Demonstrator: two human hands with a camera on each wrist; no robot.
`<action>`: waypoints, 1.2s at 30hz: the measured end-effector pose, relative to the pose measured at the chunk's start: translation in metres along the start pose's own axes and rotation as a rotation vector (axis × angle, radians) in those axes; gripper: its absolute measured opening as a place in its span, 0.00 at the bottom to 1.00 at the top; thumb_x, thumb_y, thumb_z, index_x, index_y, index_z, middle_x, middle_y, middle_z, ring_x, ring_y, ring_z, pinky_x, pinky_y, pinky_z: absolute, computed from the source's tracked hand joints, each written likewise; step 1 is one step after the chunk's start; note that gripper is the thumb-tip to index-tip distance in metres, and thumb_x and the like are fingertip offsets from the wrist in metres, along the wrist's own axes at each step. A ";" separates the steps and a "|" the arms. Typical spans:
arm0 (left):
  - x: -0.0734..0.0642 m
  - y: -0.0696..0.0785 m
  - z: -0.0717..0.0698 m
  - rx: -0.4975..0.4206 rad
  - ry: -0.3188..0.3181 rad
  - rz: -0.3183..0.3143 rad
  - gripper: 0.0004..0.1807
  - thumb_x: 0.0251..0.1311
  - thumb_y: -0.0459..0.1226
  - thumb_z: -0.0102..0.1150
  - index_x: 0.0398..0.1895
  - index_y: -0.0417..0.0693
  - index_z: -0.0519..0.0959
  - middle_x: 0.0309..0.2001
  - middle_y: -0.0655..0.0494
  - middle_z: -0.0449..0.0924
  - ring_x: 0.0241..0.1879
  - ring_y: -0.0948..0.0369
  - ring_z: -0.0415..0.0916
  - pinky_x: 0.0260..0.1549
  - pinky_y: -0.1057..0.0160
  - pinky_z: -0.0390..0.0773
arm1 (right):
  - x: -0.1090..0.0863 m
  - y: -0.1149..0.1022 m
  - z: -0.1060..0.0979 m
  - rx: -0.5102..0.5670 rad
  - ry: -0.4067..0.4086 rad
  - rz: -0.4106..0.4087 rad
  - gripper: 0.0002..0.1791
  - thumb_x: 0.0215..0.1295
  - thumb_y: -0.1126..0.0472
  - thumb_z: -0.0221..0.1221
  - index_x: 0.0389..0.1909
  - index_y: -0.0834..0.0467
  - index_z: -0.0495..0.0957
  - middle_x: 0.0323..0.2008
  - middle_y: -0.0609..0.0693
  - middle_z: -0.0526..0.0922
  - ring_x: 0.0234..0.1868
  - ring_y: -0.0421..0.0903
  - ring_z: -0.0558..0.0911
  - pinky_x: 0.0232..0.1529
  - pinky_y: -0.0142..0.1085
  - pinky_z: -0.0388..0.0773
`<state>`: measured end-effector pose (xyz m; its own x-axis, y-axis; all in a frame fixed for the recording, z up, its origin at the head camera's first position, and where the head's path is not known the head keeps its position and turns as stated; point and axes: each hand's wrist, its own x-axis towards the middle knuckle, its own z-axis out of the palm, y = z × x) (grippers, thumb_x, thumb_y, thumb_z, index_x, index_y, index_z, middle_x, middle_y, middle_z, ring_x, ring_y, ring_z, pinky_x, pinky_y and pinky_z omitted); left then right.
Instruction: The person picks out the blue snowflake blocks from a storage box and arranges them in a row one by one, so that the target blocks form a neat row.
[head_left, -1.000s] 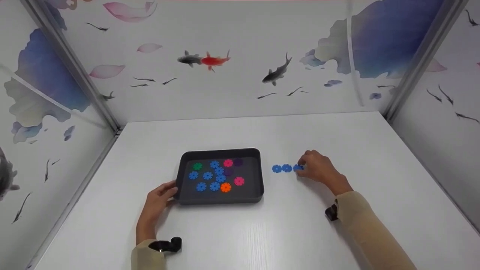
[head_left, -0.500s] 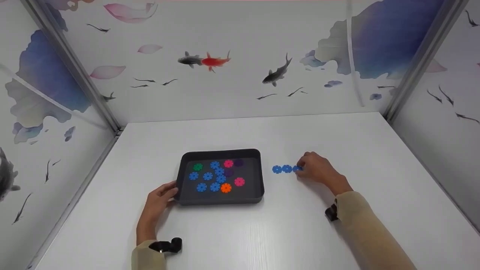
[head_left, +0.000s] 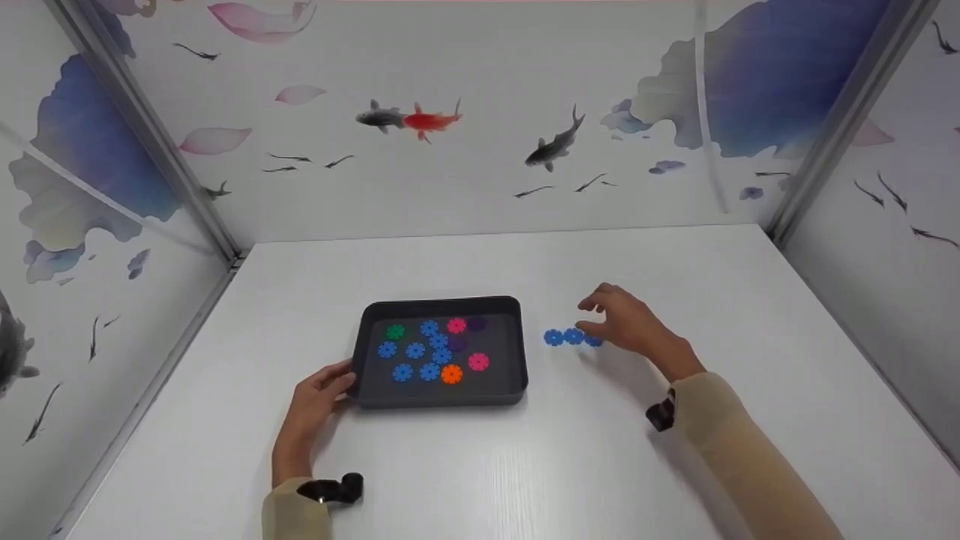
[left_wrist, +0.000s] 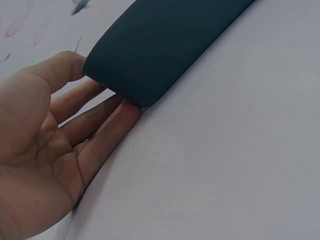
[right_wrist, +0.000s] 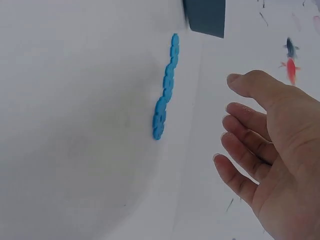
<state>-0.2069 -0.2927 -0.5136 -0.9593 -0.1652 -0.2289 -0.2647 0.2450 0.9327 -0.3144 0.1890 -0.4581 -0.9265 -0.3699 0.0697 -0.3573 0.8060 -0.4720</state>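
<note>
A dark grey tray (head_left: 442,399) holds several flower-shaped plastic discs, mostly blue, with green, pink, purple and orange ones among them. At its left end my left hand (head_left: 319,401) grips the wall, thumb at the rim and fingers against the underside, as the left wrist view shows. Three blue discs (head_left: 574,337) lie in a row on the table right of the tray. Over the right end of that row hovers my right hand (head_left: 634,322), fingers loosely bent and apart from the thumb. The right wrist view shows nothing in that hand (right_wrist: 280,145) and the blue row (right_wrist: 167,82) beside it.
The white table (head_left: 480,472) extends on all sides of the tray. Panels printed with fish and petals (head_left: 480,112) stand behind and at both sides, joined by grey metal posts (head_left: 847,120).
My right hand has let go of the rightmost blue disc and lifted off it, its fingers spreading from the thumb. The left hand and the tray have stayed in place.
</note>
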 end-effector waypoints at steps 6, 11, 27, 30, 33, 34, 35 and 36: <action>0.002 -0.001 0.000 -0.014 -0.003 0.014 0.26 0.73 0.43 0.54 0.71 0.47 0.70 0.70 0.43 0.71 0.68 0.49 0.71 0.67 0.51 0.73 | 0.006 -0.024 0.001 0.066 0.021 -0.114 0.22 0.63 0.57 0.68 0.55 0.63 0.80 0.53 0.60 0.79 0.53 0.58 0.80 0.53 0.50 0.82; 0.002 -0.001 0.000 -0.005 0.008 0.006 0.26 0.73 0.43 0.54 0.71 0.47 0.70 0.71 0.43 0.70 0.68 0.49 0.71 0.68 0.50 0.72 | 0.012 -0.042 0.006 0.092 0.016 -0.171 0.22 0.63 0.57 0.68 0.56 0.61 0.79 0.53 0.59 0.78 0.52 0.58 0.80 0.52 0.49 0.82; 0.001 -0.003 0.000 -0.009 0.000 -0.004 0.26 0.72 0.44 0.55 0.70 0.49 0.71 0.70 0.45 0.71 0.68 0.51 0.71 0.66 0.52 0.74 | 0.027 -0.105 0.038 0.028 -0.165 -0.189 0.29 0.64 0.50 0.67 0.62 0.59 0.75 0.55 0.57 0.78 0.56 0.54 0.79 0.62 0.48 0.78; 0.001 -0.002 0.000 -0.012 -0.003 0.000 0.26 0.72 0.44 0.55 0.70 0.48 0.71 0.70 0.44 0.72 0.67 0.51 0.71 0.66 0.52 0.74 | 0.030 -0.115 0.044 0.014 -0.174 -0.212 0.28 0.64 0.50 0.67 0.61 0.58 0.77 0.57 0.56 0.78 0.57 0.54 0.79 0.63 0.47 0.78; 0.001 -0.001 0.000 -0.016 -0.001 0.012 0.26 0.73 0.43 0.55 0.70 0.47 0.71 0.69 0.43 0.72 0.67 0.50 0.72 0.65 0.53 0.75 | 0.032 -0.122 0.052 0.028 -0.180 -0.239 0.26 0.64 0.51 0.67 0.59 0.59 0.79 0.55 0.55 0.79 0.55 0.52 0.79 0.61 0.47 0.79; 0.001 -0.001 0.000 -0.015 -0.003 0.015 0.26 0.73 0.43 0.55 0.70 0.47 0.71 0.69 0.43 0.72 0.67 0.50 0.72 0.65 0.53 0.75 | 0.032 -0.124 0.055 0.037 -0.184 -0.243 0.25 0.63 0.51 0.68 0.58 0.59 0.80 0.54 0.55 0.79 0.55 0.52 0.80 0.60 0.46 0.79; 0.001 -0.001 0.000 -0.014 -0.005 0.016 0.26 0.73 0.43 0.54 0.71 0.47 0.71 0.69 0.43 0.72 0.67 0.50 0.71 0.65 0.53 0.75 | 0.033 -0.126 0.058 0.047 -0.189 -0.246 0.24 0.63 0.51 0.68 0.57 0.59 0.81 0.52 0.55 0.80 0.54 0.52 0.80 0.59 0.46 0.80; 0.001 -0.001 0.000 -0.013 -0.007 0.017 0.26 0.73 0.43 0.54 0.71 0.47 0.70 0.69 0.42 0.72 0.67 0.50 0.71 0.65 0.53 0.75 | 0.033 -0.127 0.061 0.052 -0.196 -0.247 0.24 0.63 0.51 0.68 0.56 0.59 0.81 0.51 0.54 0.80 0.53 0.51 0.80 0.58 0.45 0.80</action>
<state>-0.2076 -0.2936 -0.5150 -0.9642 -0.1547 -0.2152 -0.2475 0.2349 0.9400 -0.2922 0.0460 -0.4494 -0.7701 -0.6376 0.0195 -0.5573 0.6576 -0.5069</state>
